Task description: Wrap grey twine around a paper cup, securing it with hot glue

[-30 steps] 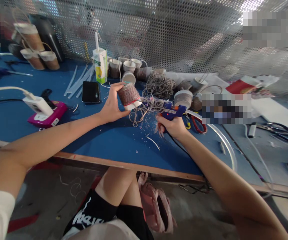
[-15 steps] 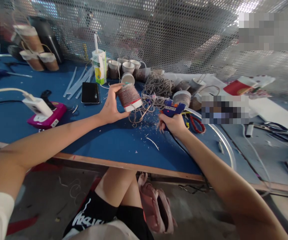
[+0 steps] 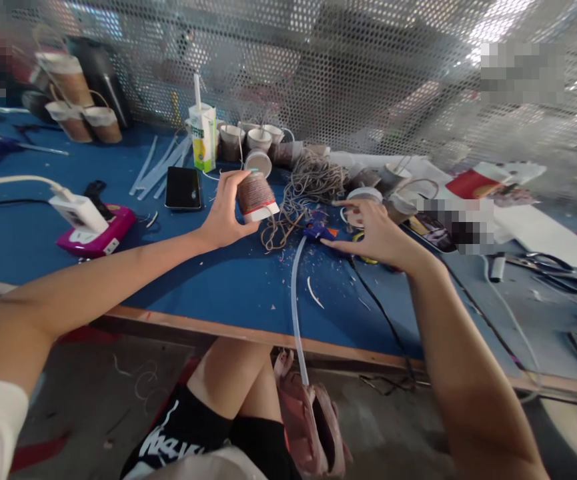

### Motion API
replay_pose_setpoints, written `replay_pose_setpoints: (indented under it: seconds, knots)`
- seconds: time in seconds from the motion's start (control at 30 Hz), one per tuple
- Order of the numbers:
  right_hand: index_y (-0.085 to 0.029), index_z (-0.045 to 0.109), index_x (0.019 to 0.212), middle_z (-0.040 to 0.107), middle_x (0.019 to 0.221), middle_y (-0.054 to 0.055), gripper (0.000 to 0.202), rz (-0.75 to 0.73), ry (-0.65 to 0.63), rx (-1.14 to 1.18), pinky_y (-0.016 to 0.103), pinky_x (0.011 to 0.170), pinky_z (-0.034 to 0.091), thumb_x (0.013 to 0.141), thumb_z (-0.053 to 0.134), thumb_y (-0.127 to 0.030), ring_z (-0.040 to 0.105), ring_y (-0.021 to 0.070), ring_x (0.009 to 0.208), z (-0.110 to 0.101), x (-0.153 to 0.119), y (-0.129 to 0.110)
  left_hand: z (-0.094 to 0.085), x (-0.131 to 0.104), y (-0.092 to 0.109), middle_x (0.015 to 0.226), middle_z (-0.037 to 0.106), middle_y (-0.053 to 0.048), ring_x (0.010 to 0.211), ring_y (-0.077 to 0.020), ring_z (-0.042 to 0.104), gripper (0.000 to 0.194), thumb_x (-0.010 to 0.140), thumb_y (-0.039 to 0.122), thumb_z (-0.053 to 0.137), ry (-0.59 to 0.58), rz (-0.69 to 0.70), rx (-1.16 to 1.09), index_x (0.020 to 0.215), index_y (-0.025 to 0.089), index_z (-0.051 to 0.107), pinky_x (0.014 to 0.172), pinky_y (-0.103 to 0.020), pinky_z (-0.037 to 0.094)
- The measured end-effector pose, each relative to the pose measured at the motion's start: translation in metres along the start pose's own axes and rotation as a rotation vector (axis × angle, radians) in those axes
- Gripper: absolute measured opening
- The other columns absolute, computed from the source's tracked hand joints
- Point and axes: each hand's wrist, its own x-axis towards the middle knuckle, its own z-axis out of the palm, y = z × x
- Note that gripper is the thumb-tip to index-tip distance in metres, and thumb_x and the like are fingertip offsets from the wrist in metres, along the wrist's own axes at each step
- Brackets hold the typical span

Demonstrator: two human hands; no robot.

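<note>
Background: one perforated metal mesh (image 3: 348,67) rises behind a blue table (image 3: 248,287) littered with scraps.
Hands: two, both over the table.
Left hand (image 3: 223,217): fingers and thumb grip one cord-wrapped cup (image 3: 258,195), tilted, its white end toward the right; what is inside cannot be told.
Right hand (image 3: 385,233): fingers spread open, thumb at the handle of a blue glue gun (image 3: 318,227); whether they touch cannot be told.
Clear rod (image 3: 295,300): one, running from the glue gun past the table edge.
Cups at left: three (image 3: 65,77) with looped handles, beside one dark bottle (image 3: 105,83).
Cups at back: several (image 3: 259,139), upright or lying, too crowded for a sure count; contents unclear.
Drink carton (image 3: 203,143): one, upright, one white straw (image 3: 197,92) in it.
Cord: one tangled heap (image 3: 318,175), just right of the held cup.
Phones: two, one black (image 3: 183,188) at left, one (image 3: 431,230) at right, partly blurred.
Scissors (image 3: 551,263): one pair, far right.
Purple power strip (image 3: 95,240): one, bearing a white plug (image 3: 83,213).
Pink bag (image 3: 308,420): one, below the table, mouth open, interior dark.
</note>
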Motion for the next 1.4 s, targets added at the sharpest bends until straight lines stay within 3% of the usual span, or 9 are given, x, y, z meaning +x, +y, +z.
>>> replay_pose_setpoints:
  seconds: [0.1,0.2,0.33,0.7,0.87,0.93,1.17,1.27,1.4]
  knots:
    - [-0.024,0.051,0.110,0.053,0.138,0.011,0.043,-0.236,0.062,0.564,0.043,0.087,0.054,0.078,0.066,-0.048,0.063,0.0211,0.094,0.006,-0.008,-0.017,0.002,-0.001,-0.001,0.125,0.043,-0.014,0.118,-0.0302,0.049,0.079,0.076,0.057,0.067,-0.015,-0.002,-0.015,0.136,0.021,0.031,0.103,-0.051,0.046]
    - [-0.024,0.050,0.099,0.050,0.144,0.009,0.026,-0.336,-0.174,0.906,0.033,0.068,0.056,0.085,0.060,-0.043,0.060,0.0109,0.069,0.025,-0.017,-0.042,0.002,-0.002,-0.001,0.125,0.043,-0.013,0.120,-0.0291,0.048,0.079,0.076,0.062,0.065,-0.026,-0.002,-0.027,0.135,0.022,0.032,0.104,-0.048,0.046]
    - [-0.022,0.050,0.094,0.047,0.148,0.010,0.025,-0.271,-0.330,0.926,0.027,0.058,0.054,0.086,0.061,-0.043,0.053,0.0080,0.064,0.040,-0.022,-0.061,0.002,-0.002,0.002,0.125,0.043,-0.013,0.120,-0.0289,0.047,0.081,0.074,0.060,0.068,-0.017,0.026,-0.053,0.136,0.022,0.032,0.103,-0.047,0.047]
    - [-0.021,0.050,0.085,0.061,0.133,0.008,0.025,-0.048,-0.132,1.134,0.026,0.036,0.048,0.078,0.059,-0.044,0.043,0.0045,0.040,0.039,-0.011,-0.049,0.001,-0.005,0.005,0.127,0.039,-0.013,0.120,-0.0284,0.047,0.085,0.071,0.058,0.073,-0.055,-0.048,-0.262,0.137,0.025,0.031,0.095,-0.044,0.050]
    - [-0.023,0.046,0.068,0.073,0.089,0.003,0.025,0.038,0.231,1.138,0.025,0.030,0.036,0.080,0.052,-0.044,0.029,0.0043,0.031,0.040,-0.009,-0.042,0.001,-0.004,0.004,0.126,0.041,-0.013,0.118,-0.0286,0.048,0.085,0.071,0.058,0.074,-0.063,-0.046,-0.250,0.136,0.023,0.032,0.097,-0.046,0.049]
    - [-0.024,0.044,0.070,0.073,0.091,0.001,0.022,0.000,0.304,1.094,0.026,0.032,0.037,0.081,0.053,-0.041,0.030,0.0048,0.032,0.042,-0.013,-0.045,0.001,-0.004,0.003,0.125,0.042,-0.013,0.120,-0.0299,0.047,0.086,0.069,0.058,0.075,-0.073,-0.033,-0.223,0.135,0.024,0.033,0.101,-0.049,0.046]
    - [-0.022,0.048,0.084,0.067,0.121,0.007,0.025,-0.178,-0.128,0.979,0.027,0.046,0.050,0.084,0.057,-0.045,0.046,0.0053,0.044,0.052,-0.025,-0.062,0.000,-0.003,0.003,0.124,0.044,-0.012,0.119,-0.0290,0.048,0.084,0.069,0.060,0.074,-0.087,0.000,-0.207,0.134,0.025,0.035,0.103,-0.050,0.045]
    - [-0.022,0.045,0.086,0.065,0.125,0.008,0.028,-0.149,-0.158,1.029,0.025,0.046,0.051,0.083,0.057,-0.048,0.044,0.0031,0.042,0.054,-0.022,-0.059,0.000,-0.003,0.005,0.123,0.043,-0.012,0.117,-0.0281,0.049,0.084,0.069,0.060,0.075,-0.099,0.002,-0.229,0.134,0.024,0.035,0.098,-0.047,0.048]
    - [-0.023,0.042,0.084,0.063,0.130,0.007,0.031,-0.072,-0.081,1.120,0.023,0.037,0.047,0.079,0.056,-0.050,0.039,0.0018,0.038,0.050,-0.018,-0.057,0.001,-0.004,0.005,0.124,0.040,-0.012,0.116,-0.0270,0.049,0.084,0.070,0.063,0.072,-0.080,-0.030,-0.295,0.134,0.025,0.033,0.095,-0.044,0.052]
